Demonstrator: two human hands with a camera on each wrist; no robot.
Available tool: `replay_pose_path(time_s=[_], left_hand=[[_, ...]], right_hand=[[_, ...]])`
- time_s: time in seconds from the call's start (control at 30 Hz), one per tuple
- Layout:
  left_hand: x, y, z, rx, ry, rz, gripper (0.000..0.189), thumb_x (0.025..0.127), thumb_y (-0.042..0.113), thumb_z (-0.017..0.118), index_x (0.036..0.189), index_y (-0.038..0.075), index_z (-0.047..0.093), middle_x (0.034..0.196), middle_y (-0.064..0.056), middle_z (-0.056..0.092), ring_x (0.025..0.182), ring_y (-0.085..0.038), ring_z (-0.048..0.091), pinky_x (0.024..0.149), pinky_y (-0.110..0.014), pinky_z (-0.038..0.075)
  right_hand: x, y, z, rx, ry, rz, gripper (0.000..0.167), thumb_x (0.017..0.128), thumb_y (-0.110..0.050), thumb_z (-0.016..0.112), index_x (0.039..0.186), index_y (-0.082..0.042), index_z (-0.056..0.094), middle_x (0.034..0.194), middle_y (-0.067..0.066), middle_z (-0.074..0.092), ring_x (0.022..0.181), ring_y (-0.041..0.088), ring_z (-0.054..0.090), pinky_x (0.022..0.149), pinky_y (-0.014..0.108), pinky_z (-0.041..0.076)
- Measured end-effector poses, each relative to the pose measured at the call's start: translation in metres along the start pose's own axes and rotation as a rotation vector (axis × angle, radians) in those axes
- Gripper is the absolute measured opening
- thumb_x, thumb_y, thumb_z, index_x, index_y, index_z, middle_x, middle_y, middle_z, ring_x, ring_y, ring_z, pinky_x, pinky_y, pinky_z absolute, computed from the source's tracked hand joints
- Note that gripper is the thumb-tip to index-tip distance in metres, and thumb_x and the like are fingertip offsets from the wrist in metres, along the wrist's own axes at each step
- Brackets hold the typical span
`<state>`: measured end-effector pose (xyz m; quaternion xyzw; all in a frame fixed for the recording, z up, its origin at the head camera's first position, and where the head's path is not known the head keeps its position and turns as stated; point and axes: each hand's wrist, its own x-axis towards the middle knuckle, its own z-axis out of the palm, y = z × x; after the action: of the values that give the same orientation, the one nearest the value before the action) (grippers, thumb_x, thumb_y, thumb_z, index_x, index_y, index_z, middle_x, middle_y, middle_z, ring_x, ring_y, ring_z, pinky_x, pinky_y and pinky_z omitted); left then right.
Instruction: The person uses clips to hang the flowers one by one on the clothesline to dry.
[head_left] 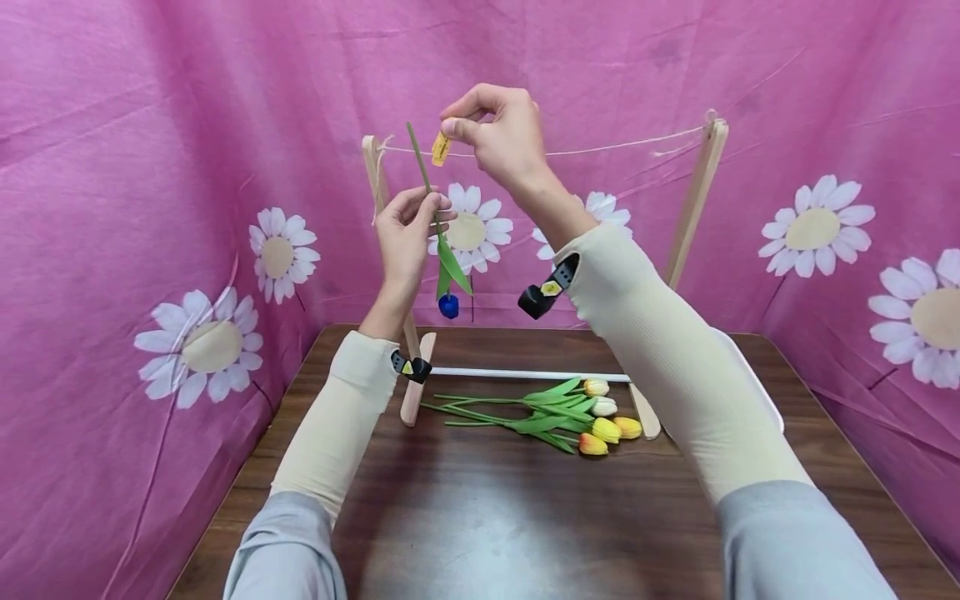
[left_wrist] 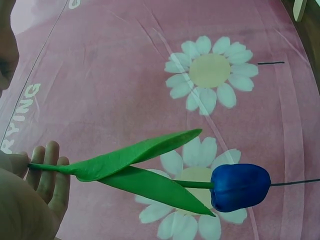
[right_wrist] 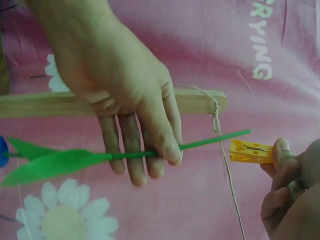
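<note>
A blue artificial tulip (head_left: 448, 306) hangs bloom down, its green stem pinched between the thumb and fingers of my left hand (head_left: 408, 229). In the left wrist view the bloom (left_wrist: 241, 187) and two green leaves (left_wrist: 135, 150) show plainly. My right hand (head_left: 504, 133) pinches a yellow clothespin (head_left: 440, 148) just right of the stem's upper end. A thin string (head_left: 622, 147) runs between two wooden posts; in the right wrist view, the stem tip (right_wrist: 240, 133) overlaps the string (right_wrist: 227, 172), with the clothespin close beside it.
Several yellow, white and orange tulips (head_left: 555, 417) lie on the wooden table (head_left: 480, 517). The frame has a left post (head_left: 372, 171), a right post (head_left: 697, 200) and a white rod (head_left: 525, 374) low down. A white tray (head_left: 750, 375) is partly behind the right arm. Pink flowered cloth surrounds the table.
</note>
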<state>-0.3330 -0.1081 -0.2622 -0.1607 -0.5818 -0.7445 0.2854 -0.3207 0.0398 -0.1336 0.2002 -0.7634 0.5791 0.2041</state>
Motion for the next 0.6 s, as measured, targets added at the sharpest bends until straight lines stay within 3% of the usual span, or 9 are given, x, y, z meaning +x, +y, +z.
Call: replay_pose_path(time_s=[0.1, 0.33, 0.6], left_hand=[[0.000, 0.000, 0.002, 0.007, -0.003, -0.010, 0.017, 0.104, 0.006, 0.068, 0.115, -0.007, 0.074, 0.085, 0.001, 0.077, 0.076, -0.011, 0.078, 0.074, -0.029, 0.067], [-0.002, 0.000, 0.009, 0.006, -0.001, -0.029, 0.014, 0.105, 0.005, 0.067, 0.112, -0.004, 0.074, 0.084, -0.001, 0.077, 0.076, -0.013, 0.079, 0.075, -0.034, 0.068], [-0.003, -0.001, 0.013, 0.015, 0.004, -0.053, 0.012, 0.105, 0.004, 0.066, 0.110, -0.003, 0.074, 0.085, -0.005, 0.078, 0.075, -0.014, 0.079, 0.074, -0.031, 0.067]], right_hand=[[0.004, 0.000, 0.005, 0.025, 0.013, 0.025, 0.007, 0.091, -0.011, 0.086, 0.097, -0.008, 0.083, 0.072, -0.013, 0.071, 0.069, 0.008, 0.056, 0.065, 0.022, 0.040], [0.011, 0.004, 0.009, 0.127, 0.014, 0.150, 0.012, 0.093, -0.012, 0.083, 0.103, -0.006, 0.081, 0.076, -0.004, 0.071, 0.043, 0.009, 0.043, 0.039, 0.019, 0.034], [0.015, 0.011, 0.017, 0.137, 0.005, 0.243, 0.013, 0.093, -0.011, 0.083, 0.106, -0.007, 0.082, 0.075, -0.003, 0.073, 0.036, 0.010, 0.045, 0.034, 0.022, 0.039]])
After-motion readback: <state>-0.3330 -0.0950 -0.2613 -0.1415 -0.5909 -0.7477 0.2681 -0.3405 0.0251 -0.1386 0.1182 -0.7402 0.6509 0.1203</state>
